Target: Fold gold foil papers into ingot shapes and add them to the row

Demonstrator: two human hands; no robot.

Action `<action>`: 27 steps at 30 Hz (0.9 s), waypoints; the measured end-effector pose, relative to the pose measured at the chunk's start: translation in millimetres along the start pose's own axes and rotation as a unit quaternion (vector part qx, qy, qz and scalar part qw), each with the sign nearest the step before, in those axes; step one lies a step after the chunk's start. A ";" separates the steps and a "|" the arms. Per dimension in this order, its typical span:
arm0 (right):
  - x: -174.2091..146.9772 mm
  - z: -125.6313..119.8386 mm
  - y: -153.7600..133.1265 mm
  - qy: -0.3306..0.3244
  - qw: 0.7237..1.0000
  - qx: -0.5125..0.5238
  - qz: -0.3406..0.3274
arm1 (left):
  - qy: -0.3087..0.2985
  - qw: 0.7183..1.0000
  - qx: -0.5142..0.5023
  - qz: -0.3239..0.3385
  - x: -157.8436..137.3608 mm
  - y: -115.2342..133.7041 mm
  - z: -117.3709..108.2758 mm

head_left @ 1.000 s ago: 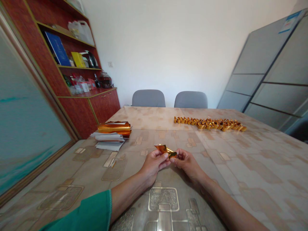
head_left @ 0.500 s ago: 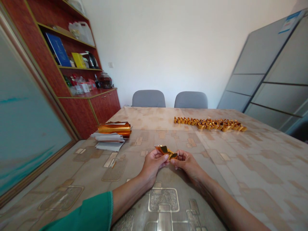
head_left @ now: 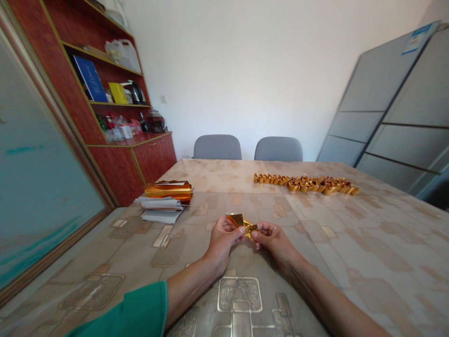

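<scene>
Head view, one moment, contents listed.

Item 1: small folded piece of shiny gold foil paper (head_left: 242, 222). Metallic orange-gold, mirror-bright on its upper face, creased into a compact angular shape with one flat flap lifted at 11 o'clock and a narrower folded tip pointing toward 4 o'clock. Position: held just above the surface, centre of view, between both hands.

Item 2: left hand (head_left: 221, 238). Fingers curled, thumb and fingertips pinching the left part of the foil piece. Forearm bare; a green sleeve (head_left: 129, 313) shows at 7 o'clock.

Item 3: right hand (head_left: 275, 239). Fingers curled inward, thumb and forefinger pinching the right tip of the same foil piece. Wrist resting on or close to the surface; which of the two cannot be told.

Item 4: surface (head_left: 351, 252). Long table under a glossy beige cover printed with brown rectangles.

Item 5: row of small folded gold foil shapes (head_left: 305, 182). Many pieces, laid side by side in a band at 1 o'clock from the hands, well apart from them.

Item 6: stack of gold foil sheets (head_left: 169, 189) lying on white paper sheets (head_left: 159, 208), at 10 o'clock from the hands.

Item 7: two grey upholstered chairs (head_left: 217, 146) at the far edge, 12 o'clock.
</scene>
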State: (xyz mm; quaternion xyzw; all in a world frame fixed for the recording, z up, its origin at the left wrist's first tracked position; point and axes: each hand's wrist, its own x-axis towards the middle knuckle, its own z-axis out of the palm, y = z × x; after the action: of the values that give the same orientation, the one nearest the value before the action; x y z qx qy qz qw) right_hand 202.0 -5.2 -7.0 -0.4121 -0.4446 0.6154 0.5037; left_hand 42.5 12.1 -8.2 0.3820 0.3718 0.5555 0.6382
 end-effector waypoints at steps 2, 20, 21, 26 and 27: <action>-0.5 0.6 -0.5 -0.002 1.000 0.003 0.008 | -0.003 1.000 0.009 0.008 -0.1 0.5 0.2; -2.8 0.0 -5.2 0.040 0.995 0.089 0.009 | -0.100 0.794 0.471 0.371 -5.5 17.9 -5.5; -2.7 0.2 -4.9 0.044 0.995 0.093 0.009 | -0.102 0.759 0.506 0.396 -6.5 18.3 -5.5; -1.8 3.7 -5.1 0.026 0.996 0.083 -0.014 | -0.113 0.852 0.409 0.308 -6.3 22.5 -3.7; -1.2 3.4 -5.7 0.021 0.996 0.077 -0.024 | -0.097 0.889 0.359 0.268 -4.5 23.7 -3.5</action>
State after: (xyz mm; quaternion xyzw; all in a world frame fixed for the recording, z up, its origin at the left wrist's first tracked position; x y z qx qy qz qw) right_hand 200.4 -6.3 -0.6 -0.3738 -0.3947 0.6271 0.5579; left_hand 28.8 10.1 11.9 0.7221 0.3661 0.4939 0.3172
